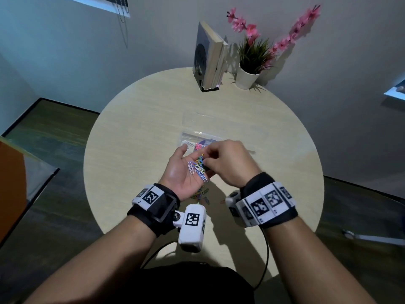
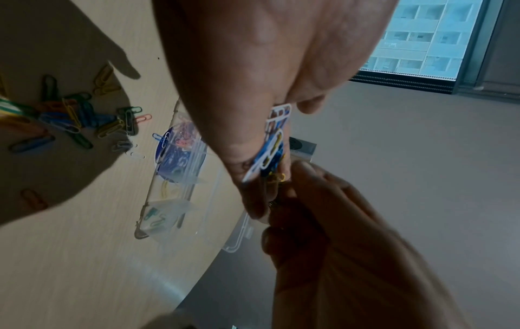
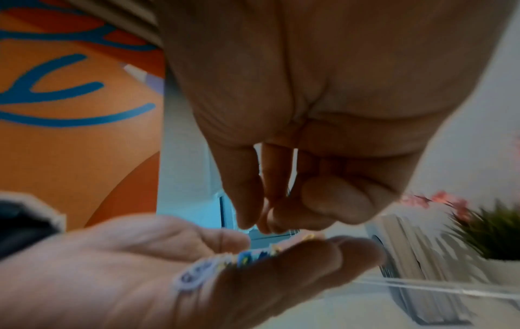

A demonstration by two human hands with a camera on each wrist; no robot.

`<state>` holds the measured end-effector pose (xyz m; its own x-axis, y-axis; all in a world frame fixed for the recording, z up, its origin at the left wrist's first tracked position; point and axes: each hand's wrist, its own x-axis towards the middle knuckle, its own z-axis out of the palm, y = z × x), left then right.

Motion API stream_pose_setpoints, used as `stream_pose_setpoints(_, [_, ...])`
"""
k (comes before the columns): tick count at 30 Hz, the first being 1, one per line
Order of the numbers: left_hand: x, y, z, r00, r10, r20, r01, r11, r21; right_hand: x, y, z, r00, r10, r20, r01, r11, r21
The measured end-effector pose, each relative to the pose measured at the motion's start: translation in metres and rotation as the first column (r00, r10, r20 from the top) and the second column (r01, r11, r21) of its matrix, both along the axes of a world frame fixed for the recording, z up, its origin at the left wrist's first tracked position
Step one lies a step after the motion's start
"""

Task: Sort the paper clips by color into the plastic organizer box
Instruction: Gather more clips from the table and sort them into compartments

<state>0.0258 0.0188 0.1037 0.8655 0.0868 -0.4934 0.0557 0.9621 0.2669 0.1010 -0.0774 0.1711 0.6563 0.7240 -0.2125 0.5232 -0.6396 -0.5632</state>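
My left hand (image 1: pixel 182 170) is palm up over the round table (image 1: pixel 135 128), carrying a bunch of mixed paper clips (image 1: pixel 197 168), white, blue and yellow (image 2: pixel 270 151). My right hand (image 1: pixel 208 160) reaches over it from the right. Its thumb and fingertips (image 3: pixel 250 220) are pinched together at the bunch; the clip between them is hard to make out. The clear organizer box (image 1: pixel 190 137) lies open just beyond the hands. Its compartments (image 2: pixel 174 213) hold pink, blue, yellow and green clips separately. More loose clips (image 2: pixel 70 120) lie on the table under my left wrist.
Books in a stand (image 1: pixel 209 60) and a potted plant with pink flowers (image 1: pixel 249 69) sit at the table's far edge. The box's clear lid (image 1: pixel 219 119) lies flat behind it. An orange object (image 1: pixel 11 183) stands at the far left, off the table.
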Motion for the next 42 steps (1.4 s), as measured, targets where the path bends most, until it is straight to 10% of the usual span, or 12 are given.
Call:
stream_pose_setpoints(9, [-0.006, 0.000, 0.000, 0.999, -0.032, -0.040, 0.034, 0.997, 0.064, -0.026, 0.012, 0.002, 0.981, -0.055, 0.188, 0.095, 0.972, -0.213])
stream_pose_setpoints(42, [-0.002, 0.001, 0.002, 0.998, 0.001, 0.063, -0.001, 1.000, -0.011, 0.011, -0.006, -0.008, 0.976, -0.103, -0.190, 0.121, 0.989, 0.089])
